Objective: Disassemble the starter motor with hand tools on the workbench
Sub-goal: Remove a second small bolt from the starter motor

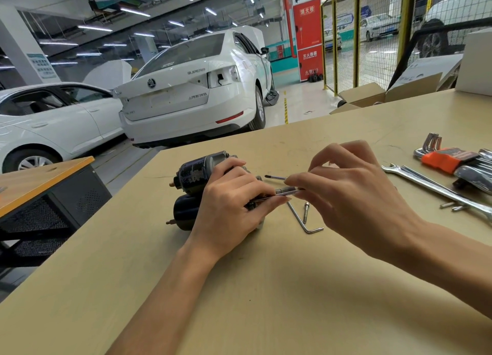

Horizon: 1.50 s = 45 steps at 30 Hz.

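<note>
Starter motor point(197, 187) lies on its side at the middle of the frame, on the workbench point(266, 288), its dark cylinders pointing left. I steady its housing with my left hand point(229, 208), fingers curled over the body. My right hand point(346, 192) pinches a long through bolt point(288, 191) that looks partly drawn out of the housing, and a second one point(275, 178) already sticks out just above it. A loose bolt point(306, 212) and an L-shaped hex key point(303, 221) lie just right of the motor. At the right edge sit the spanner point(436, 188) and the hex key set point(450, 159). I judge this an early stage: fasteners are coming out, but the housing is still together.
</note>
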{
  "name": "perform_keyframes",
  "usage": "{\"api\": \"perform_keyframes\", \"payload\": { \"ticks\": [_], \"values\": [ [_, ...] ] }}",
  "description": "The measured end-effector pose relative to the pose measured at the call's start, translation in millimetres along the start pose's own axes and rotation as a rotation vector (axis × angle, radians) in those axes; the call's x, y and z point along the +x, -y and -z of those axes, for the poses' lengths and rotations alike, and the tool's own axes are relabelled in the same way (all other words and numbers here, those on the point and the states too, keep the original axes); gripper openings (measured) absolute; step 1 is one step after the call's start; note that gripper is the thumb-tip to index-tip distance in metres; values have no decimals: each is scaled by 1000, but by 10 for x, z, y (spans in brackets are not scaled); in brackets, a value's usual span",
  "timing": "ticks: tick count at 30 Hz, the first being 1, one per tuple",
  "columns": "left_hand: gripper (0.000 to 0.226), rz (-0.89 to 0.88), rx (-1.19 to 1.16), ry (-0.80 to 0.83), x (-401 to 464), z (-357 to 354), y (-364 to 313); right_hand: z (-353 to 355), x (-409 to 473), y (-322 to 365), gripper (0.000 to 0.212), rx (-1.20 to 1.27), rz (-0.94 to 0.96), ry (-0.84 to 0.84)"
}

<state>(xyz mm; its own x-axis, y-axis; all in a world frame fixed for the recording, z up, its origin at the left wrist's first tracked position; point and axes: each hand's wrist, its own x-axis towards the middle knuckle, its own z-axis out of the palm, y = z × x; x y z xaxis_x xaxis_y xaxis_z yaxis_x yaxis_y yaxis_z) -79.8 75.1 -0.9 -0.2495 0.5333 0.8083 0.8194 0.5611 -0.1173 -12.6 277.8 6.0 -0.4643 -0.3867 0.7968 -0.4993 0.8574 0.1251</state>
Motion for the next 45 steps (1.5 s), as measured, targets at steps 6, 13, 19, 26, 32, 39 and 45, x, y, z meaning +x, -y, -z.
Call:
{"api": "perform_keyframes", "payload": {
  "ticks": [6, 13, 19, 26, 32, 39, 45],
  "values": [
    [27, 2, -16, 2, 9, 4, -18, -1, -11, 4, 24, -7, 6, -38],
    [29, 3, -37, 0, 6, 7, -18, -16, -18, 7, 22, -2, 14, -61],
    [29, 6, -40, -4, 5, 5, -18, -11, -10, 18, 21, -10, 19, -56],
    [24, 5, -21, -9, 6, 4, -15, -28, -4, 25, 17, 4, 23, 23],
    [23, -1, -6, -13, 8, 2, -13, -40, -19, -1, 36, 36, 41, 50],
    [28, 5, -14, -3, 8, 10, -30, -37, -24, -3, 33, 36, 49, -15],
    [30, 8, -20, -4, 8, 6, -30, -40, -23, 8, 27, 21, 44, -39]
  ]
}}
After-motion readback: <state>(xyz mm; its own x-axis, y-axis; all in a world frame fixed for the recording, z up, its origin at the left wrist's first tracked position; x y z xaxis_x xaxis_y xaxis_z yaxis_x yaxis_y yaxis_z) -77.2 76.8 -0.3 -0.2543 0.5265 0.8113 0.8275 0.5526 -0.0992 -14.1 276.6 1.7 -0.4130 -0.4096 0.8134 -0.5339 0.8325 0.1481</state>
